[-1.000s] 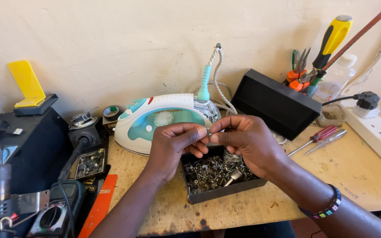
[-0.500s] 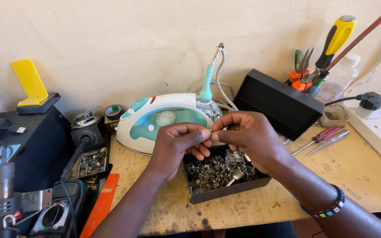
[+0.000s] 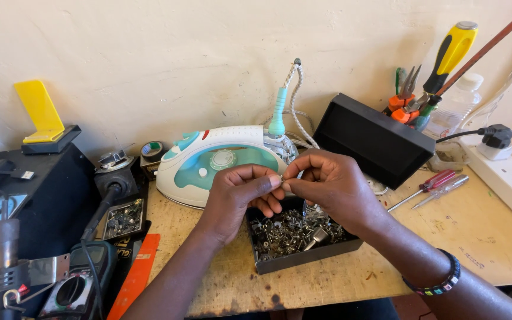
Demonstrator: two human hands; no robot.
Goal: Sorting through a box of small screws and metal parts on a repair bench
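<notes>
A small metal part (image 3: 282,177) is pinched between the fingertips of both hands, held above the near edge of a black tray (image 3: 303,259) — too small to identify further. The left hand (image 3: 241,195) grips it with thumb and forefinger closed; the right hand (image 3: 327,184) meets it from the other side, fingers curled and pressed to the same piece. The tray sits on the desk (image 3: 481,237) directly below and is filled with loose screws and metal fittings (image 3: 291,231).

Behind the hands lies a white and teal clothes iron (image 3: 214,160), its cord rising against the wall. To its right a black box (image 3: 374,139) leans tilted, with a holder of pliers and a yellow-handled screwdriver (image 3: 454,50) behind it. Two small screwdrivers (image 3: 434,185) lie flat on the bare wood; a white power strip (image 3: 508,181) runs along the right edge.

The desk surface is unfinished plywood, stained and scuffed. The wall (image 3: 149,59) is cream plaster — marked and uneven. Dark equipment crowds the left side.
</notes>
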